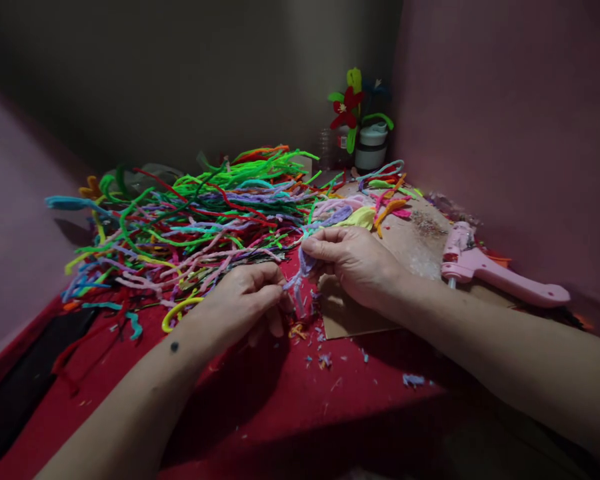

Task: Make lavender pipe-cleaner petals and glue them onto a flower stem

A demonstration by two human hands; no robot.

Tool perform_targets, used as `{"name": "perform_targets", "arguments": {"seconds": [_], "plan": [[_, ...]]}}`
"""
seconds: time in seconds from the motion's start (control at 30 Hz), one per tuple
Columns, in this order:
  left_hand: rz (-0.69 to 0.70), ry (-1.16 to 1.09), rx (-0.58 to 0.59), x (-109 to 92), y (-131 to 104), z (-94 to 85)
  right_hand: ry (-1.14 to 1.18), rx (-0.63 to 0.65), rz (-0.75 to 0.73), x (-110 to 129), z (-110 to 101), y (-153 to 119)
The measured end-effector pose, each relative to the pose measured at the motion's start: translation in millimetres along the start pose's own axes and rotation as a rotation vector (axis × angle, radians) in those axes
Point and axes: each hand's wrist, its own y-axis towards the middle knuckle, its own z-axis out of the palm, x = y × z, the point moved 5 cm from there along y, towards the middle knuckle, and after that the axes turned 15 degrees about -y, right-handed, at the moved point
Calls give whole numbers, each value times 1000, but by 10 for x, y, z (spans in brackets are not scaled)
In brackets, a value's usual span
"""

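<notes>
The rear wall is dark grey, with a paler vertical band of light near its right end. A pink-mauve right wall meets it at a near-vertical corner. A lilac left wall stands on the opposite side. The red counter occupies the recess between the three walls. Lighting is dim; broad shadows cross the counter's near section

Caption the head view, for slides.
Left hand and right hand holding a lavender fuzzy piece, multicolored stem pile beyond, pink glue gun nearby.
</notes>
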Motion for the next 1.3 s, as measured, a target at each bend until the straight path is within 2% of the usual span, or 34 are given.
{"name": "perform_targets", "arguments": {"seconds": [0.13,0.23,0.3,0.43,0.53,0.73,0.87,0.97,1.07,1.17,1.3], "plan": [[167,173,-65,-92,-28,-137,15,-9,-5,29,5,-1],[303,140,-145,-185,-59,-154,25,-18,10,31,15,-10],[336,75,-176,-217,-68,-100,29,-21,30,18,29,-23],[290,-24,-148,-199,-34,64,34,4,52,-16,60,-39],[281,-37,-107,-186,-9,112,56,8,58,-42,49,-25],[297,33,-3,-207,0,92,75,-47,71,-18,23,-26],[321,23,19,-206,0,81,145,-80,71,32,53,-53],[303,-66,22,-167,9,86,218,-59,101,15,84,-50],[268,-173,2,-119,20,74,215,-11,54,11,98,-30],[219,-268,-2,-75,34,47,167,59,-2,17,99,-15],[146,-339,66,-35,35,30,29,92,1,35,44,5]]}}
